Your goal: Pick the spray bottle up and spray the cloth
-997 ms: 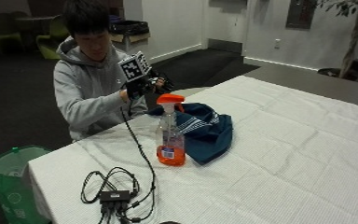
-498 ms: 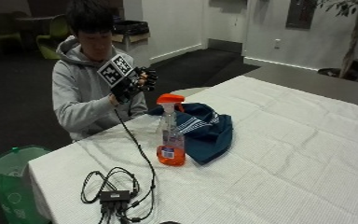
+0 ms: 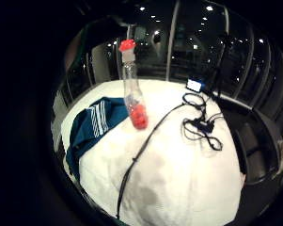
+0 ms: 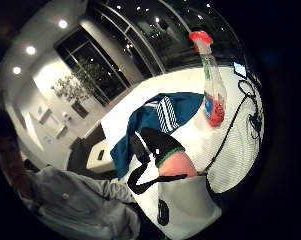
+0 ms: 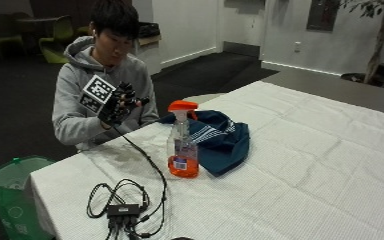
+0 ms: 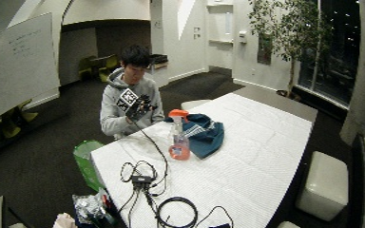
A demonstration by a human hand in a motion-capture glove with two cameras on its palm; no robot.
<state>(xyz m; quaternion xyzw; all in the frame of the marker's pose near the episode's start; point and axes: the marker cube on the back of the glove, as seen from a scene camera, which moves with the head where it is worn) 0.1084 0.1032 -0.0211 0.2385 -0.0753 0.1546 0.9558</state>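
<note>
On the white table (image 5: 298, 150), spray bottle (image 5: 182, 142) stands upright, touching dark blue cloth (image 5: 222, 140). Gloved right hand (image 5: 119, 105) raised near person's chest, well apart from bottle, fingers loosely curled, holding nothing

An office or meeting space after dark. A large whiteboard (image 6: 18, 66) leans by the wall, a long table (image 6: 258, 142) wears a white cloth, and a tall potted tree (image 6: 283, 33) stands beside dark floor-length windows (image 6: 340, 52). Green lounge chairs (image 5: 55, 35) sit at the back.
</note>
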